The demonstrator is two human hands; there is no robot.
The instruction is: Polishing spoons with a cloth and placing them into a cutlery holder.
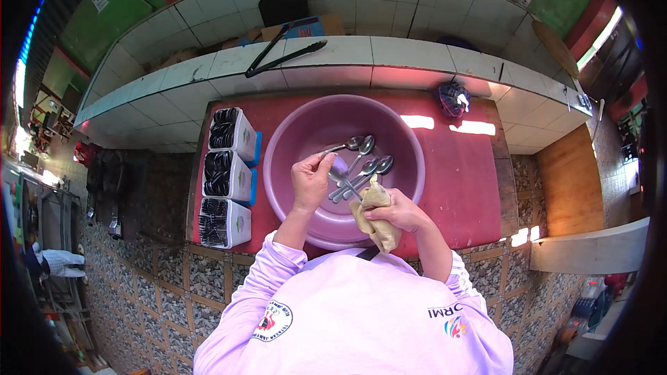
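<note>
Over a large pink plastic basin [281,177], my left hand [311,177] pinches a metal spoon [338,169] by the rim of its bowl. The spoon slants down to the right, and its handle end disappears into a yellowish cloth [376,200]. My right hand [398,212] grips that cloth, wrapped about the handle. Beneath, several more metal spoons [366,145] lie on the basin's floor, their bowls pointing away from me and their handles partly hidden by my hands.
Left of the basin, three white plastic containers [241,179] hold dark-looking cutlery, with forks in the nearest. A dark bundled cloth [452,99] sits at the back right of the red tabletop [458,182]. Black tongs [284,54] rest on the tiled ledge [406,52] behind.
</note>
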